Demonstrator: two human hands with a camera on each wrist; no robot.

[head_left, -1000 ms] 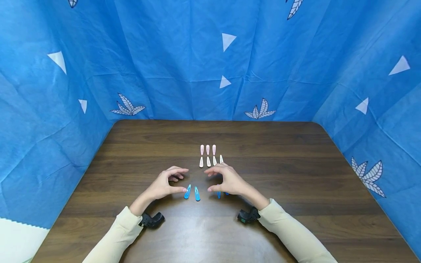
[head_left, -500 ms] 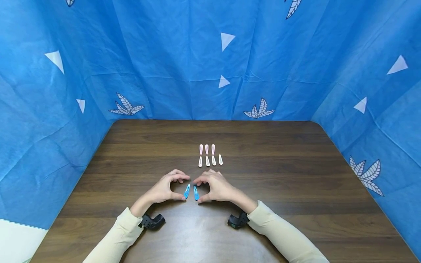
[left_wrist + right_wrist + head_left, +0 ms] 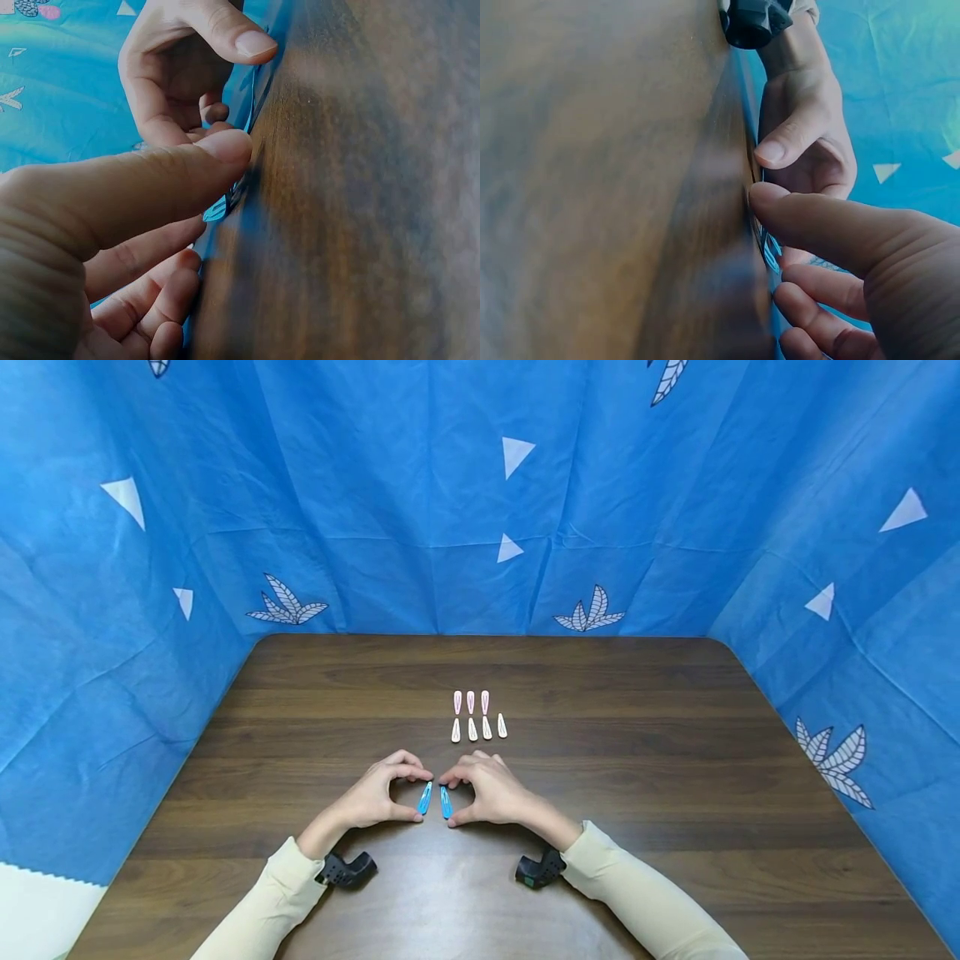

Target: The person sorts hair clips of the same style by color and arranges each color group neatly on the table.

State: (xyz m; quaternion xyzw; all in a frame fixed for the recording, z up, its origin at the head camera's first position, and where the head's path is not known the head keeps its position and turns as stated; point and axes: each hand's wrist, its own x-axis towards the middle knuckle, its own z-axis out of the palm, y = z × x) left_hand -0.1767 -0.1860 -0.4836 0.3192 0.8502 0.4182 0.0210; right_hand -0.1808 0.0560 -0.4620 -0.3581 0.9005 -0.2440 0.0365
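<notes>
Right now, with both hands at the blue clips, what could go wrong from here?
The left blue clip and the right blue clip are separated by a narrow gap, so they might knock together. The left hand and right hand seem to hold them near the ends, so one could slip or turn. The white clips lie just beyond the hands; a forward reach might disturb their row.

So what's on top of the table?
Three pink clips, four cream clips, a blue clip by the left hand, another blue clip by the right hand. Beneath the hands is hidden.
</notes>
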